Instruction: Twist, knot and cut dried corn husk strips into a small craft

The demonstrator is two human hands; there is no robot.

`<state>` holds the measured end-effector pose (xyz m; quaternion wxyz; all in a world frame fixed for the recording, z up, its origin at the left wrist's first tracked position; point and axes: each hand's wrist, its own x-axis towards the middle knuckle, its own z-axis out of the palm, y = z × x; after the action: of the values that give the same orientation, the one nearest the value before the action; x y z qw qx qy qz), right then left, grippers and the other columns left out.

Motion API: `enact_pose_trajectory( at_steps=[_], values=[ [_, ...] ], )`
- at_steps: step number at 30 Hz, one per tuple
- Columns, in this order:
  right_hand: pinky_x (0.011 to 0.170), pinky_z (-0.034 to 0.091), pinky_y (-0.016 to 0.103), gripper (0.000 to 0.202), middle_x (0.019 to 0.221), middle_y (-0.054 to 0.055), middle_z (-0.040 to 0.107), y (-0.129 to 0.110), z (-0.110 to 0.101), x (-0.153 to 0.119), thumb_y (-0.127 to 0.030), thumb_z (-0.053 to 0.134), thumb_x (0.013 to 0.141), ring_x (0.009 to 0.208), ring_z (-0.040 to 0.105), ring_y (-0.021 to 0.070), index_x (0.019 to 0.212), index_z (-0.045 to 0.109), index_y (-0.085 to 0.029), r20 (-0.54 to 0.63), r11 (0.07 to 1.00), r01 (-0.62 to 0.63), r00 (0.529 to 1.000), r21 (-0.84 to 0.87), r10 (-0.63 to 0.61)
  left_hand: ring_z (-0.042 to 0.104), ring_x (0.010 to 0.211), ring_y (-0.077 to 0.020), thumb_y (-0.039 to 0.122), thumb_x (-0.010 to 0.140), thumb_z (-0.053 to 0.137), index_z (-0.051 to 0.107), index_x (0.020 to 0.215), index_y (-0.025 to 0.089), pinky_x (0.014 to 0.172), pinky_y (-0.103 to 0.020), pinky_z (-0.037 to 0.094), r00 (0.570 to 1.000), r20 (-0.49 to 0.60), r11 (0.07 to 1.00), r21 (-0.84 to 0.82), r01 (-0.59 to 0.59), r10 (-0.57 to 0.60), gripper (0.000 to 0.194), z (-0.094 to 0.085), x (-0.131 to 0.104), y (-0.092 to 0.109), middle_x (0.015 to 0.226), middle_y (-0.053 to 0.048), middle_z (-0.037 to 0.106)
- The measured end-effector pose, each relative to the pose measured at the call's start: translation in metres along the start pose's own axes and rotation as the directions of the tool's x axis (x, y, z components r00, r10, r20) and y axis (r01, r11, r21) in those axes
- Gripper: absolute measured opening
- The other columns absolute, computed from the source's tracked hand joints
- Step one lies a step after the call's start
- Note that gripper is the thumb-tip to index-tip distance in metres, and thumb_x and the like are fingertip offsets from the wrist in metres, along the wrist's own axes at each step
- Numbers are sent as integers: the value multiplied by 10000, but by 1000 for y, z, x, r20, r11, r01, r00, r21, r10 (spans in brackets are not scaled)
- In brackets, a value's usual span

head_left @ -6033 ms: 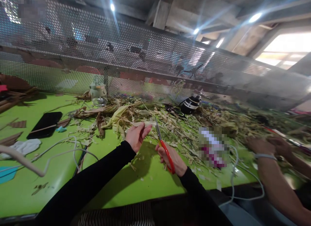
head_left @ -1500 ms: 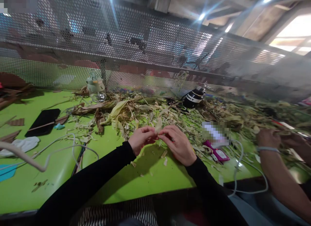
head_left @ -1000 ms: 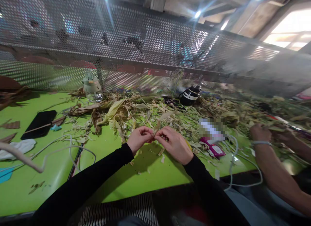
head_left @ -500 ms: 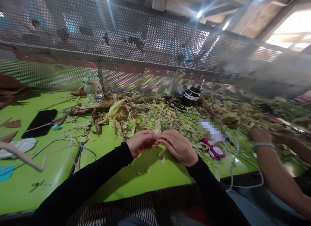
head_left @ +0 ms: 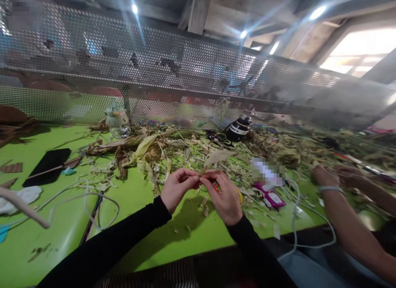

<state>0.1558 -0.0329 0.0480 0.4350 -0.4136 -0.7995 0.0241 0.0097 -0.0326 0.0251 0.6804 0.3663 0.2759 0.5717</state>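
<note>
A pale strip of corn husk (head_left: 219, 156) sticks up and to the right from between my two hands. My left hand (head_left: 179, 188) pinches its lower end with thumb and forefinger. Fingertip to fingertip with it, my right hand (head_left: 223, 196) is closed on the same husk. Its lower end is mostly hidden by my fingers. Something red and yellow shows by my right hand, too small to make out. Beyond my hands lies a heap of husk scraps (head_left: 185, 152), with a larger yellow-green husk (head_left: 144, 149) at its left.
A black phone (head_left: 48, 166) and cables lie left. A clear bottle (head_left: 119, 122) and a black bottle (head_left: 238, 130) stand before the perforated metal screen (head_left: 173, 73). A magenta object (head_left: 269, 196) lies right, near another person's hands (head_left: 328, 176).
The husk strip has swung from upright to leaning right. My hands have turned, and the left thumb now shows on top. The view has shifted slightly.
</note>
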Motion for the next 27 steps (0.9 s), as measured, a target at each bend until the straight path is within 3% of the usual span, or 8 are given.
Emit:
enact_pose_trajectory(
  at_steps=[4, 8, 12, 15, 18, 22, 27],
  values=[
    [650, 490, 290, 127, 807, 35, 624, 5, 14, 3, -310, 566, 837, 703, 601, 163, 912, 549, -209, -52, 991, -99, 993, 90, 104, 590, 634, -89, 333, 645, 740, 588, 783, 132, 686, -247, 469, 1000, -16, 1000, -10, 18, -18, 287, -4, 6, 3, 701, -13, 647],
    [640, 480, 292, 220, 797, 28, 611, 13, 35, 20, -377, 607, 791, 684, 585, 158, 905, 543, -200, 78, 912, -245, 970, 329, 232, 556, 614, -79, 324, 601, 763, 578, 763, 128, 639, -224, 440, 998, -50, 990, 137, -42, 49, 314, -22, 16, 13, 683, -2, 622],
    [647, 487, 295, 314, 786, 21, 613, 17, 65, 34, -449, 659, 725, 704, 589, 165, 876, 544, -198, 250, 761, -362, 931, 539, 266, 499, 556, -67, 360, 628, 728, 558, 727, 133, 558, -201, 388, 985, -104, 950, 293, -105, 140, 300, -50, 20, 18, 622, 17, 579],
    [734, 490, 323, 313, 807, 26, 627, 18, 86, 35, -447, 695, 686, 772, 603, 181, 831, 567, -202, 359, 637, -450, 891, 626, 276, 482, 557, -71, 341, 642, 712, 547, 709, 140, 553, -202, 376, 971, -133, 905, 406, -128, 197, 269, -68, 19, 16, 600, 29, 550],
    [748, 493, 342, 298, 791, 27, 636, 21, 98, 32, -451, 698, 679, 763, 609, 189, 801, 584, -204, 415, 575, -506, 861, 643, 294, 479, 551, -72, 325, 677, 683, 553, 722, 142, 563, -206, 381, 963, -142, 859, 495, -129, 227, 229, -78, 18, 12, 594, 32, 544],
    [666, 494, 312, 261, 763, 27, 639, 22, 99, 28, -437, 659, 722, 711, 601, 174, 816, 605, -199, 473, 602, -554, 825, 575, 309, 522, 560, -80, 374, 660, 697, 541, 751, 147, 573, -212, 413, 973, -188, 932, 358, -57, 132, 290, -82, 19, 7, 615, 27, 568],
    [684, 490, 293, 210, 799, 33, 638, 19, 90, 23, -360, 641, 747, 729, 594, 158, 865, 614, -188, 467, 714, -508, 838, 482, 281, 546, 575, -79, 424, 594, 749, 551, 733, 133, 597, -215, 443, 975, -215, 986, 141, 88, -56, 378, -81, 17, 4, 643, 4, 597]
  ],
)
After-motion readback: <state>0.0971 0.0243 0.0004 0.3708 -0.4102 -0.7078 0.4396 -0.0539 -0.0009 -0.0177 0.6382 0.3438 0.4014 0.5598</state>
